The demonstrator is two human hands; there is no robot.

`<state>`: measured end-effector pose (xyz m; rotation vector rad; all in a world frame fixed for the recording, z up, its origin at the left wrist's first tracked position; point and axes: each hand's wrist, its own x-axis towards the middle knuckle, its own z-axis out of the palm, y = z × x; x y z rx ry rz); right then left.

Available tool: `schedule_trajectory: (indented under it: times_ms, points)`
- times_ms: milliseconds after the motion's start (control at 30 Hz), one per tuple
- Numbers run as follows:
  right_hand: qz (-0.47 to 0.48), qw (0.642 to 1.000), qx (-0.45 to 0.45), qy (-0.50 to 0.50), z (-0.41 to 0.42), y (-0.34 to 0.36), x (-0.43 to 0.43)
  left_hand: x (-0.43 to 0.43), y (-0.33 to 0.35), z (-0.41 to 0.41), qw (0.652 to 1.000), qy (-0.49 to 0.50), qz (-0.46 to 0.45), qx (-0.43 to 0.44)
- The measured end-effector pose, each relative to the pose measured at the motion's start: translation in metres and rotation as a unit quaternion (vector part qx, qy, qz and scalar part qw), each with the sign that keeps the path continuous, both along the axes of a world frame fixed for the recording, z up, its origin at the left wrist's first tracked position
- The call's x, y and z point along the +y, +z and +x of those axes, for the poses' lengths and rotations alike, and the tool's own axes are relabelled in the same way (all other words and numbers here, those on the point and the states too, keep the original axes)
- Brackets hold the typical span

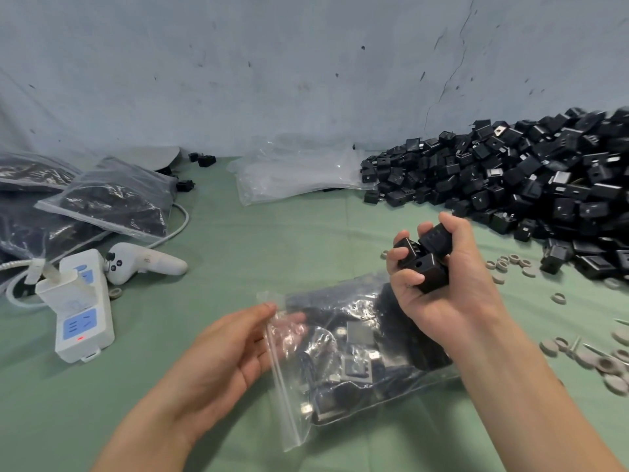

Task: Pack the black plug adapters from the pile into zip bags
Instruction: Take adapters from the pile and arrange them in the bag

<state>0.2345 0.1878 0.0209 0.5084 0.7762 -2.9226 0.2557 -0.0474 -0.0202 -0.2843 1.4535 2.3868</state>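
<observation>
A clear zip bag (343,362) partly filled with black plug adapters lies on the green table in front of me. My left hand (224,356) holds its open mouth, thumb on top and fingers inside the plastic. My right hand (439,287) hovers above the bag's far end and grips a handful of black plug adapters (423,262). The big pile of black adapters (531,185) spreads along the wall at the right.
Filled zip bags (102,199) lie at the left. A stack of empty clear bags (299,175) rests by the wall. A white power strip (81,308), a white controller (143,260) and its cable sit at the left. Grey rings and screws (585,356) are scattered at the right.
</observation>
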Motion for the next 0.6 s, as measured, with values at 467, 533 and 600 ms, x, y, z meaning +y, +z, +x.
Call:
schedule_trajectory:
  times_ms: [467, 533, 600]
  points:
    - [0.01, 1.0, 0.0, 0.021, 0.0005, -0.0018, -0.0056, 0.0043, -0.0007, -0.0029, 0.993, -0.071, 0.087, -0.025]
    - [0.015, 1.0, -0.001, 0.019, 0.0005, -0.0022, -0.0049, 0.0039, -0.0013, -0.004, 0.994, -0.076, 0.077, -0.024]
    - [0.018, 1.0, -0.003, 0.017, 0.0007, -0.0025, -0.0046, 0.0053, -0.0019, -0.0037, 0.992, -0.081, 0.094, -0.029]
